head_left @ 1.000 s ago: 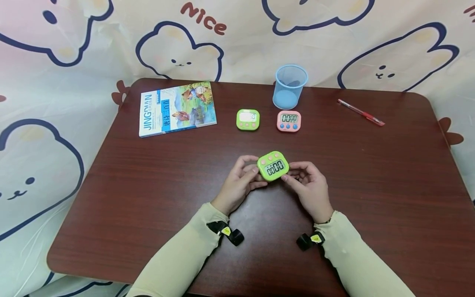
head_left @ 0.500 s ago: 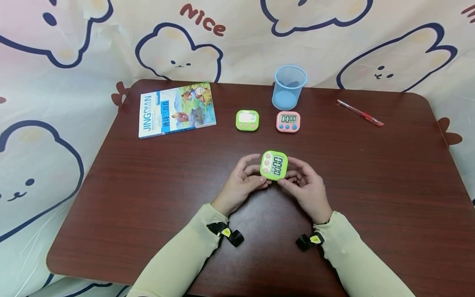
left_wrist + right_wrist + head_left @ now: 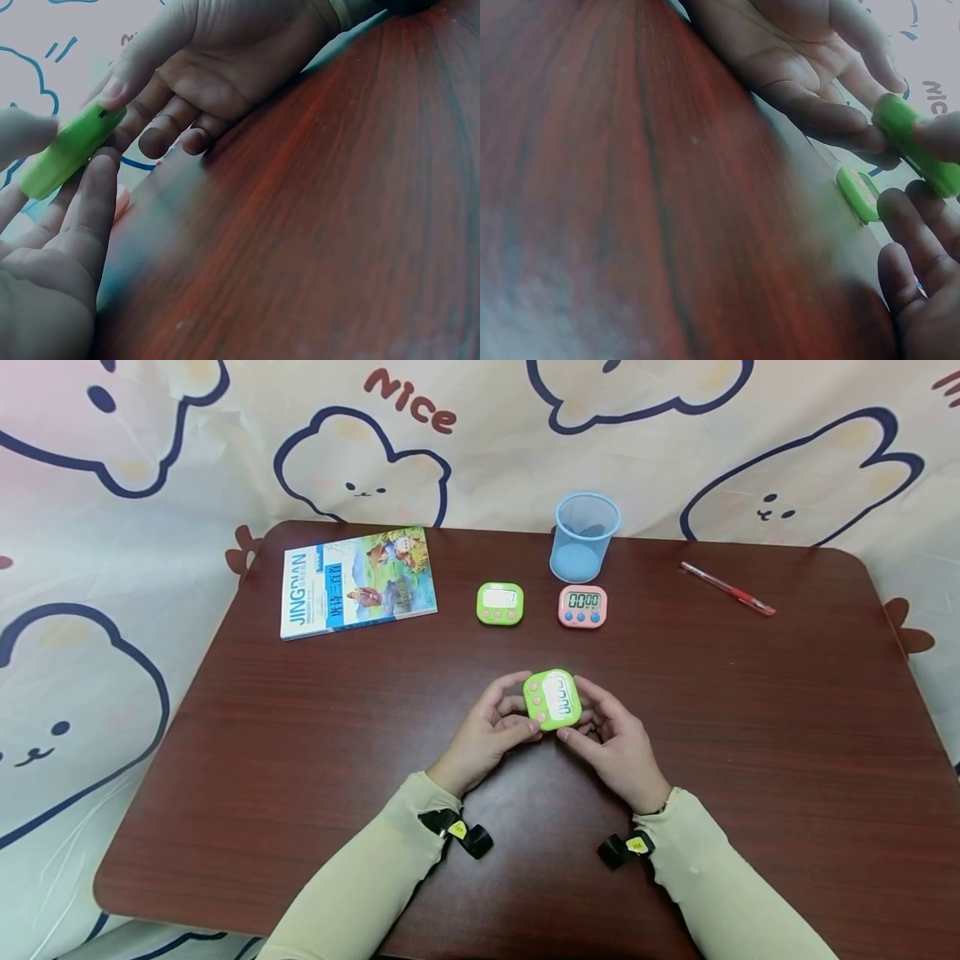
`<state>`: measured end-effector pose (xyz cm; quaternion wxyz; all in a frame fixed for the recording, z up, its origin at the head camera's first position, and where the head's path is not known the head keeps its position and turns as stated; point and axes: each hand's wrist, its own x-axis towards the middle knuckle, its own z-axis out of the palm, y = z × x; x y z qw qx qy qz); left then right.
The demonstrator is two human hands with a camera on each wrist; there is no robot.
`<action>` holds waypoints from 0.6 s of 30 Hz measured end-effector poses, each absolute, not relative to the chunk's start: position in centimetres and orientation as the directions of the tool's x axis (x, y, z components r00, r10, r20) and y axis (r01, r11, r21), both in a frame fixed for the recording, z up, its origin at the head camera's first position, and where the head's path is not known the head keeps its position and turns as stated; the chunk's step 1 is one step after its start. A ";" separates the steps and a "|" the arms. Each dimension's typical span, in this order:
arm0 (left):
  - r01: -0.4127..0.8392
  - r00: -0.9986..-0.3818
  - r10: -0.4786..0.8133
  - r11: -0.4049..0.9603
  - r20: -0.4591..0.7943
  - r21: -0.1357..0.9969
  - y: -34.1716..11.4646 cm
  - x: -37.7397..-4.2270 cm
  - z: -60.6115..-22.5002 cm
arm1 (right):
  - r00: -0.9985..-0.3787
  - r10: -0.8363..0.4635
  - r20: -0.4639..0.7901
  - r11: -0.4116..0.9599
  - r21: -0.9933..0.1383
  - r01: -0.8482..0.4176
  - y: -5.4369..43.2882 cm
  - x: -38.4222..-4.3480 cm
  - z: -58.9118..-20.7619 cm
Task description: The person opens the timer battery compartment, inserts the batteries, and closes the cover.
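Held above the table by both hands is a lime-green digital kitchen timer (image 3: 552, 700), its display turned sideways and its round buttons on the left. My left hand (image 3: 491, 724) grips the timer's left side, thumb at the lower left corner and fingers behind. At the opposite side, my right hand (image 3: 618, 743) pinches it between thumb and index finger. The left wrist view shows the green timer (image 3: 71, 150) edge-on between the two hands; the right wrist view shows this timer (image 3: 911, 139) from the other side. Fingers behind it are partly hidden.
Beyond the hands lie a second green timer (image 3: 500, 604) and a pink timer (image 3: 582, 607). A blue cup (image 3: 585, 539) stands behind the pink one. At the back left is a book (image 3: 360, 582); a red pen (image 3: 729, 587) lies at the right on the brown table (image 3: 750, 735).
The held green timer has been turned between the fingers, from slightly tilted to sideways, its buttons passing from the top to the left. The other things stay put.
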<state>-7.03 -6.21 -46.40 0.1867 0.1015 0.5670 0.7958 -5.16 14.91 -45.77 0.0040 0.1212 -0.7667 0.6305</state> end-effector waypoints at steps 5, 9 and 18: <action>-0.200 -0.932 0.355 -0.341 -0.071 0.919 -6.2 -6.9 -46.4 | -0.972 -0.142 0.186 0.127 -0.970 -0.205 14.9 -5.3 -45.9; -0.191 -0.941 0.332 -0.360 -0.066 0.913 -6.1 -6.8 -46.3 | -0.981 -0.103 0.167 0.051 -0.984 -0.173 14.8 -5.4 -46.1; -0.208 -0.938 0.335 -0.339 -0.089 0.917 -5.9 -6.8 -46.2 | -0.987 -0.106 0.122 0.015 -0.992 -0.125 15.0 -5.2 -46.0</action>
